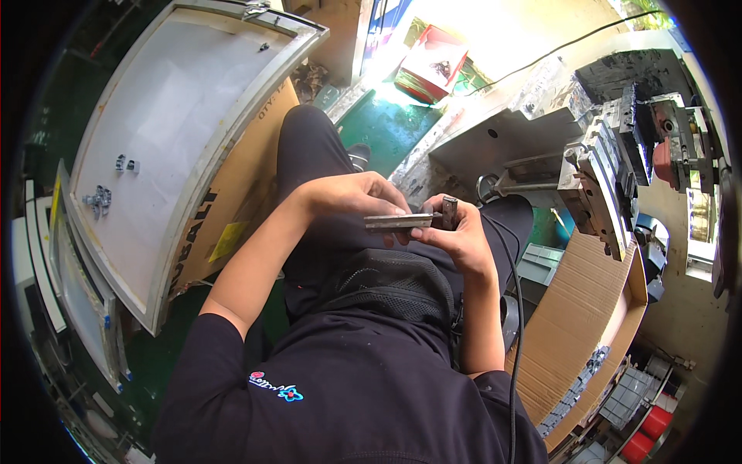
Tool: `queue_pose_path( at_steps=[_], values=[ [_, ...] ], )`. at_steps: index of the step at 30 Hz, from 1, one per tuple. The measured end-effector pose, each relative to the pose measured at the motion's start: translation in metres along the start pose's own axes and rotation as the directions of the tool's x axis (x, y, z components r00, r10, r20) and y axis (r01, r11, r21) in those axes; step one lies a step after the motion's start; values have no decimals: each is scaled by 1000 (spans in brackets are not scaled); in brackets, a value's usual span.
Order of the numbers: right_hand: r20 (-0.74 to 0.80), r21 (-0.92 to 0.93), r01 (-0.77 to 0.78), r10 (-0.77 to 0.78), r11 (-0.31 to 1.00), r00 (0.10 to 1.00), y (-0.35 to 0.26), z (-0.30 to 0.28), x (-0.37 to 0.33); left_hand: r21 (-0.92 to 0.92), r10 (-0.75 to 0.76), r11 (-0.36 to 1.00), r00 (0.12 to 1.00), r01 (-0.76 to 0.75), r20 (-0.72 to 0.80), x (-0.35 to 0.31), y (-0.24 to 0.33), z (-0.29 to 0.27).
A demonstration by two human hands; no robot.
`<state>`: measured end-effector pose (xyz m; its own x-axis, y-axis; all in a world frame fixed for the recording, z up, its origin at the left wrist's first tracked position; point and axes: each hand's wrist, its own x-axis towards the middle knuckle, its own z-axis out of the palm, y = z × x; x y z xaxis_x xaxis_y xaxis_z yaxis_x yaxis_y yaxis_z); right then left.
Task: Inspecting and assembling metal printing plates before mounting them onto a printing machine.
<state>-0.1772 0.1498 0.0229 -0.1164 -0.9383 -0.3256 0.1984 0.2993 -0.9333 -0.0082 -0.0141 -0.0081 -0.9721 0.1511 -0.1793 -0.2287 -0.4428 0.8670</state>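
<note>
In front of my lap, a short flat grey metal bar lies roughly level between my hands. My left hand is closed, its fingers bent over the bar's upper side near the middle. My right hand pinches the bar's right end, with the thumb along its edge. A small dark metal piece with a squared end stands up between the thumb and forefinger of my right hand. Its lower part is hidden by the fingers, as are some left fingertips behind the bar.
On my left, a framed white panel bearing small metal parts rests against a cardboard box. A machine with metal blocks stands at right, above an open carton. A black cable runs past my right arm. Ahead sits a red box.
</note>
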Motion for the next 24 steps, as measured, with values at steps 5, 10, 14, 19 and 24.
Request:
queue_pose_path(
  at_steps=[5, 10, 14, 19, 24],
  values=[
    [163, 232, 42, -82, 972, 983, -12, -5, -2, -117, -4, 993, 989, 21, 150, 9, -19, 6],
    [111, 146, 155, -172, 977, 979, -18, -13, -1, -426, 59, 905, 984, 19, 168, 20, -23, 35],
    [173, 127, 334, -353, 934, 920, -9, -21, 7, -505, 61, 863, 997, -26, 53, 19, -17, 54],
    [-94, 137, 224, -213, 965, 973, -4, -14, 6, -459, -7, 872, 936, -167, -353, 18, 0, 64],
    [-244, 257, 90, -26, 962, 969, 19, -13, 8, 5, 227, 955, 719, -297, -657, 20, -12, 43]
  ],
)
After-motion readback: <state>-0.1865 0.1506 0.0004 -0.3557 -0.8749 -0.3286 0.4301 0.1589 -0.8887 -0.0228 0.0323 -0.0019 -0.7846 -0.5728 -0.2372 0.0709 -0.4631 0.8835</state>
